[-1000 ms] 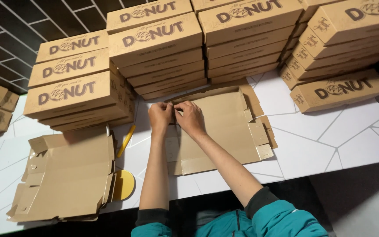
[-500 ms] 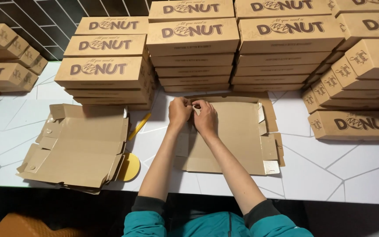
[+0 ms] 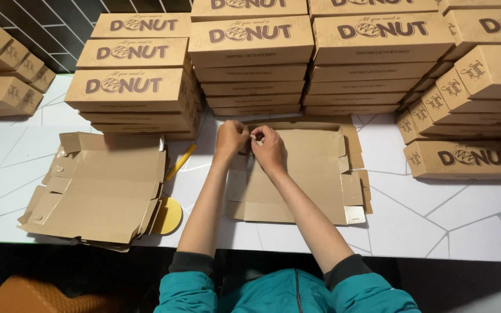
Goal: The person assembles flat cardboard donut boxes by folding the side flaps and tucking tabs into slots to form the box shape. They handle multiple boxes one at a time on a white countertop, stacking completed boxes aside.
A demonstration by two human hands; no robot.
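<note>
Cardboard box blank [image 3: 302, 174] laid flat on white table [image 3: 436, 214], directly in front of stacked closed boxes [image 3: 250, 58]; left hand [image 3: 230, 140] and right hand [image 3: 268, 148] side by side at far left corner of blank, fingers closed in a pinch on small flap there — exact contact point of fingertips hidden between the two hands. Pile of further unfolded blanks [image 3: 97, 191] lying to the left, well apart from both hands, with yellow disc [image 3: 168, 215] protruding from under its right edge and yellow strip [image 3: 181, 162] on table between pile and left forearm.
</note>
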